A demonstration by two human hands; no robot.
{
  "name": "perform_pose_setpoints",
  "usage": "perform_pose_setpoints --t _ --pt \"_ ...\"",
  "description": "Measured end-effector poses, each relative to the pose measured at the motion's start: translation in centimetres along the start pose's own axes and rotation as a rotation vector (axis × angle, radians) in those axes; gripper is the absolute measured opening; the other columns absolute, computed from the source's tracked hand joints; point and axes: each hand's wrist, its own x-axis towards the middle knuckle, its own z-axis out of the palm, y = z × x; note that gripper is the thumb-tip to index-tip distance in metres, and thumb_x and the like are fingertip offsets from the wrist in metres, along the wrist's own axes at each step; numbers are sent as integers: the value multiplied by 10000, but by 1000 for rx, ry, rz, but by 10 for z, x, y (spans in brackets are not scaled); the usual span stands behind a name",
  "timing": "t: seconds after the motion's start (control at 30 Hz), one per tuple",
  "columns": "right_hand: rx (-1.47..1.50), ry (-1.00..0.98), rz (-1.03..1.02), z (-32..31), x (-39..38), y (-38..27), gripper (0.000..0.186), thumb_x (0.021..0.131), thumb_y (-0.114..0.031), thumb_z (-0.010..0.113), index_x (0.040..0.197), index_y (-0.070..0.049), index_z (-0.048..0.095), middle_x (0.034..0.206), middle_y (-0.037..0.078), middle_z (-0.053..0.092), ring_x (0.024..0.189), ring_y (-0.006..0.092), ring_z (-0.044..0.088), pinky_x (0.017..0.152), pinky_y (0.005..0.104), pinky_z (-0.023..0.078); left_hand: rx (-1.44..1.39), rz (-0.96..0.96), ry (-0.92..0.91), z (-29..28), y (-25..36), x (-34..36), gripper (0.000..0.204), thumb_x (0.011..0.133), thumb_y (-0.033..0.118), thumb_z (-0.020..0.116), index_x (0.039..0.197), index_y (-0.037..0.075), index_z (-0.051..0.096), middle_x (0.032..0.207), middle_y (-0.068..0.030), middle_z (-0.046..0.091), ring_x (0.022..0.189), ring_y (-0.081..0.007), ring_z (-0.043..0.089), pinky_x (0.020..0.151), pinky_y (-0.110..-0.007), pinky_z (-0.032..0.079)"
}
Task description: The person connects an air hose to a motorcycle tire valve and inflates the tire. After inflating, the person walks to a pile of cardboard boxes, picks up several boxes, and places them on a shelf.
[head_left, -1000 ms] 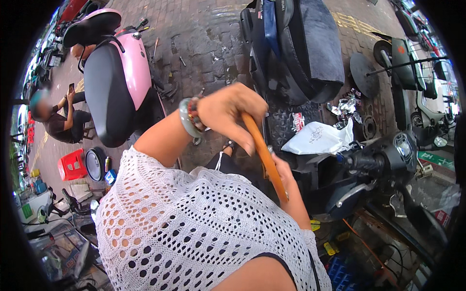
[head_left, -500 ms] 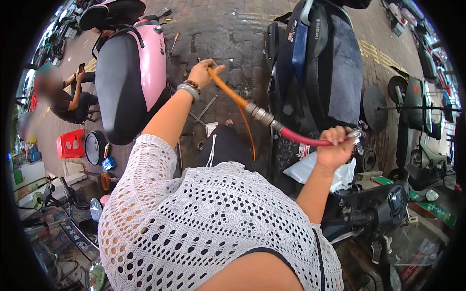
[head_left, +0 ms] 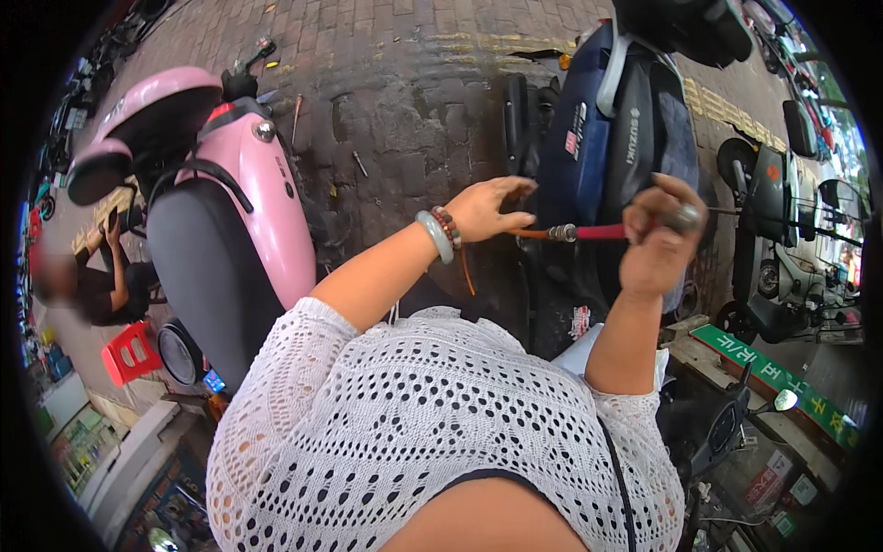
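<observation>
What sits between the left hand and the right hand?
Head view: between left hand and right hand runs orange hose, then a metal coupling, then red hose.

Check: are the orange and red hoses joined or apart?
Joined: a metal coupling bridges the orange hose and red hose without visible gap.

a pink scooter [head_left: 267,202] with a black seat [head_left: 198,244] stands on the brick pavement's [head_left: 386,46] left side. at the left edge, a person [head_left: 94,296] in dark clothes sits near a red plastic stool [head_left: 129,357]. a thin metal tool [head_left: 360,164] lies toward the pavement's middle. near the right edge stands a dark scooter [head_left: 768,207], a green signboard [head_left: 736,356] toward the lower right corner.
</observation>
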Motion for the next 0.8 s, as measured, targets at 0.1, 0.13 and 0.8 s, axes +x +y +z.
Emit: perform_pose_setpoints --t 0.1,0.13,0.8 --pt "-39 -187 116 44 20 34 384 959 -365 527 1062 5 540 774 62 568 625 105 497 562 231 395 -252 106 57 -69 63 14 601 817 233 734 1333 66 476 1053 -96 615 946 -180 595 870 -319 497" --pt "-81 -266 189 51 24 42 306 957 -296 542 1045 -3 553 783 72 584 632 136 538 577 249 424 -288 142 30 -92 77 16 620 820 186 728 1363 75 450 1008 -67 600 909 -151 578 861 -309 500" --pt "-135 -440 457 165 259 265 182 911 -164 517 919 15 485 794 219 541 735 432 553 663 455 444 381 283 -319 -328 5 330 272 776 134 729 1028 61 653 819 -82 647 690 -245 617 643 -333 483"
